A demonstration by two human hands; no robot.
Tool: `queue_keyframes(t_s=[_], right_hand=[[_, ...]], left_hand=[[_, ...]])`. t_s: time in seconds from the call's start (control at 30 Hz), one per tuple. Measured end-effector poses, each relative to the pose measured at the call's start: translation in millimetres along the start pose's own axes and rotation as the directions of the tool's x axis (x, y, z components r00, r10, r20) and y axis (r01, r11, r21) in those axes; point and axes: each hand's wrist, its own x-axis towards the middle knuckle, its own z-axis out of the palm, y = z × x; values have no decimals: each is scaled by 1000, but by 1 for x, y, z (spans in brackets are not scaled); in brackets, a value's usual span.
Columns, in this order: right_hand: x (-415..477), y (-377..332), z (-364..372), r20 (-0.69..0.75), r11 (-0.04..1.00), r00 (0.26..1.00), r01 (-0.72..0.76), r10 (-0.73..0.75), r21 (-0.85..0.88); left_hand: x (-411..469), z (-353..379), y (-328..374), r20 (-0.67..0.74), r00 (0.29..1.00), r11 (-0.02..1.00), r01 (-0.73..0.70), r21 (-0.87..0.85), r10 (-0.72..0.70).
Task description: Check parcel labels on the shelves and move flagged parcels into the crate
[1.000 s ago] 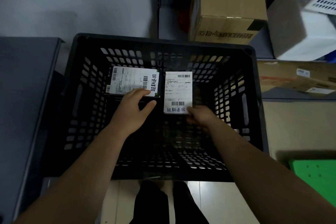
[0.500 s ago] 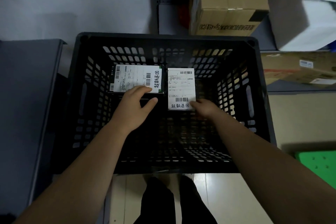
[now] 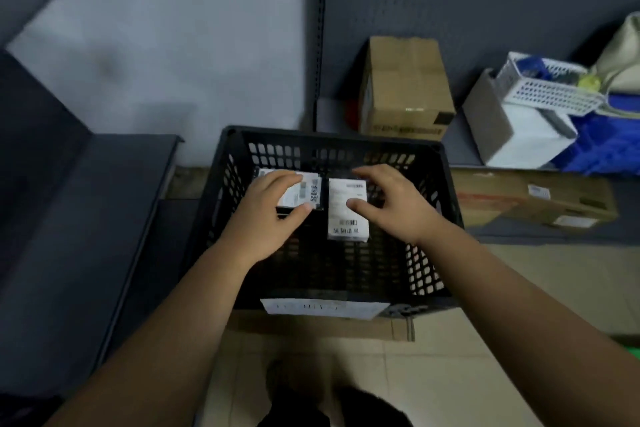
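Black crate [image 3: 332, 137] on cardboard [image 3: 311, 326], tiled floor [image 3: 433, 374]

Black crate [image 3: 332, 136], two parcels [image 3: 308, 189] [image 3: 346, 222] inside, left hand [image 3: 266, 215], right hand [image 3: 398, 208] above

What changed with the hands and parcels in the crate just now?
The right hand let go of the near corner of the right parcel and moved farther along it, fingers spread. The left hand slid farther over the left parcel. Both parcels stay side by side in the crate.
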Motion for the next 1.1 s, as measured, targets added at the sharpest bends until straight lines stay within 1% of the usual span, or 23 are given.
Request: queue_keyframes(t_s=[0.07,0.13,0.27,0.33,0.43,0.47,0.53,0.63,0.73,0.87,0.93,1.03,1.1], right_hand=[[-3,-24,-13,-14,995,995,103,-103,-19],[-6,-43,-20,-19,985,984,175,-175,-6],[-16,-83,-23,-3,943,945,326,-327,60],[-23,-109,-19,-12,894,900,434,-436,110],[-33,-157,-7,-9,781,797,594,-604,194],[-39,-181,2,9,740,761,629,-649,238],[-48,-215,12,35,688,714,658,-699,306],[-90,-295,41,65,530,549,761,-833,373],[-146,-369,69,85,408,417,792,-905,455],[-230,-445,112,137,277,242,800,-961,532],[-279,-479,136,155,233,176,793,-972,563],[-360,-528,175,134,142,74,763,-988,630],[-418,-557,201,132,86,-4,740,-991,668]], left_hand=[[-13,-22,16,-74,997,999,-27,29,29],[-31,-42,30,-146,989,996,-22,81,34],[-85,-72,55,-291,956,992,76,96,-45],[-119,-87,67,-365,926,984,142,108,-94],[-177,-116,83,-494,855,949,269,166,-156],[-206,-130,89,-552,815,929,322,181,-175],[-244,-151,101,-619,761,908,378,183,-192],[-339,-184,124,-755,620,850,499,170,-213],[-433,-204,145,-850,478,785,604,136,-220],[-560,-214,176,-928,306,693,717,79,-211],[-624,-214,194,-953,220,646,762,34,-210],[-720,-211,222,-977,91,579,814,-39,-193],[-780,-205,239,-984,25,526,847,-73,-177]])
